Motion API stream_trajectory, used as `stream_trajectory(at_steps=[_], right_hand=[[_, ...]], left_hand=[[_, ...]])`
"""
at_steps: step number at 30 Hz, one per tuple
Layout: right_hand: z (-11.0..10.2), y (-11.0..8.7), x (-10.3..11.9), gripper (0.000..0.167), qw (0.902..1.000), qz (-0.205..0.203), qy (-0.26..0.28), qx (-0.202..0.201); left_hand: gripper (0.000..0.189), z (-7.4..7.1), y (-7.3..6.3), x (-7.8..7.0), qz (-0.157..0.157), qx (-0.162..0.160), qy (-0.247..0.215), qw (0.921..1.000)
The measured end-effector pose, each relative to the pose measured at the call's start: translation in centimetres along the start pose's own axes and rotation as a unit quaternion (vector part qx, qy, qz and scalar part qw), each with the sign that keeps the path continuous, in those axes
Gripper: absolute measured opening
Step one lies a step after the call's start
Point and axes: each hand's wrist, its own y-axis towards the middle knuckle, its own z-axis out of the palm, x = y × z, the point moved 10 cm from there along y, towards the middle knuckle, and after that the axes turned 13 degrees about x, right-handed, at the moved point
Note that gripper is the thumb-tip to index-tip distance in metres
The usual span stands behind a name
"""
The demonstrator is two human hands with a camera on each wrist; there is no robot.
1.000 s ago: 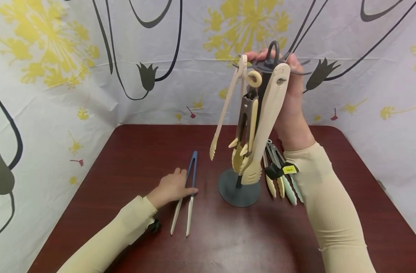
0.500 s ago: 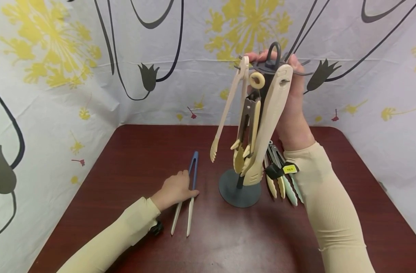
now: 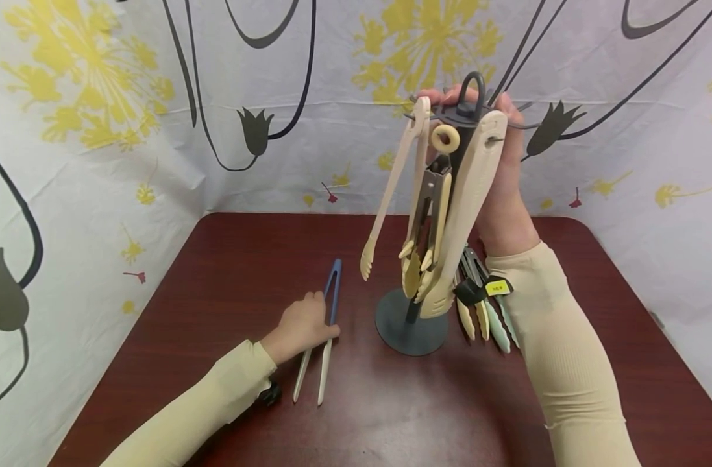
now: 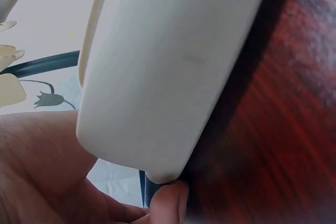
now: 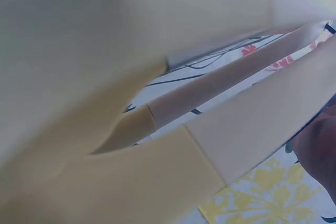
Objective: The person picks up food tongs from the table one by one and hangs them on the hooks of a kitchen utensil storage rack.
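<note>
My left hand [image 3: 302, 327] holds tongs with a blue handle end and white arms [image 3: 325, 373], low over the table at centre left. In the left wrist view the fingers [image 4: 167, 203] curl at a wide white tong arm [image 4: 163, 77]. Up at the right, my right hand [image 3: 503, 168] grips the top of a dark grey utensil stand [image 3: 411, 334] from behind. Cream tongs [image 3: 469, 194], metal tongs with yellow tips [image 3: 434, 207] and thinner pale tongs [image 3: 385, 194] hang from its hooks. The stand partly hides the right fingers.
More tongs with pale yellow and mint tips [image 3: 496, 324] lie on the dark red table [image 3: 239, 259] behind the right wrist. A black strap with a yellow label [image 3: 478, 290] is on that wrist. Patterned cloth [image 3: 309, 130] surrounds the table's back and sides.
The stand's top and the tongs hanging there have shifted slightly to the right, while its base stays nearly in place. My left hand has slid slightly along the blue tongs.
</note>
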Motion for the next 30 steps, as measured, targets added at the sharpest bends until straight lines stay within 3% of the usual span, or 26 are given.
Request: stream_trajectory(at_steps=[5, 13, 16, 20, 24, 30], right_hand=[[-0.3, 0.0, 0.0, 0.056, 0.9995, 0.009, -0.028, -0.012], [-0.5, -0.1, -0.1, 0.051, 0.9999, 0.002, -0.002, -0.012], [-0.5, -0.2, 0.3, 0.056, 0.9968, -0.007, -0.077, -0.021], [-0.5, -0.3, 1.0, 0.071, 0.9829, -0.013, -0.179, -0.040], [-0.2, 0.0, 0.8, 0.067, 0.9913, -0.011, -0.129, -0.023], [0.3, 0.2, 0.2, 0.043, 0.9985, -0.009, -0.051, -0.015]], left_hand=[[0.071, -0.1, -0.1, -0.1, 0.001, -0.002, -0.007, 1.0000], [0.074, -0.5, -0.3, -0.5, 0.018, -0.032, -0.029, 0.9989], [0.073, -1.1, -0.5, -0.7, 0.026, -0.054, -0.043, 0.9973], [0.070, -2.2, -0.9, -1.1, 0.037, -0.076, -0.067, 0.9941], [0.068, -3.5, -1.2, -1.5, 0.046, -0.102, -0.082, 0.9904], [0.067, -6.1, -2.2, -2.3, 0.068, -0.156, -0.102, 0.9801]])
